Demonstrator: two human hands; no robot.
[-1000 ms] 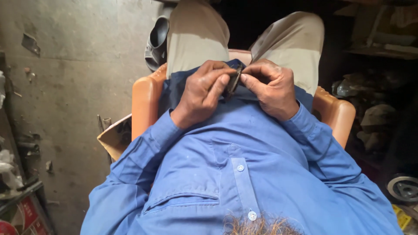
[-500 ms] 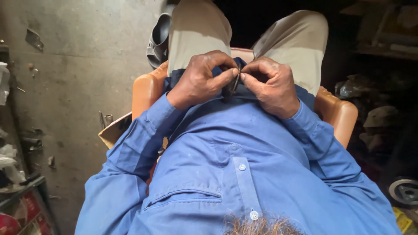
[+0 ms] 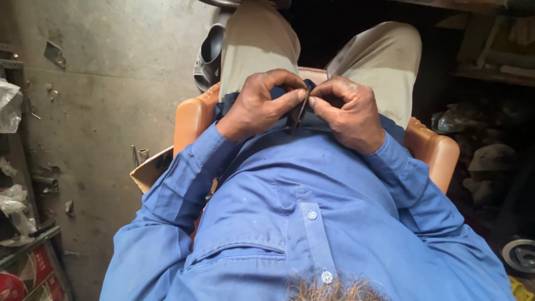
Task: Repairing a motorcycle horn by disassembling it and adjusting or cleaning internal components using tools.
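Small dark flat piece (image 3: 296, 114): you're pinching it with both hands over your lap. Left hand (image 3: 262, 103) and right hand (image 3: 345, 108) fingertips are pressing together on it.

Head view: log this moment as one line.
left hand: pinches small dark flat piece | right hand: pinches same piece | setting: seated, orange chair

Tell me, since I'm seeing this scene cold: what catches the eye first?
At centre, the left hand and right hand meet over the lap, pinching a small dark flat piece between their fingers. Below spreads a blue shirt; an orange chair shows at both sides.
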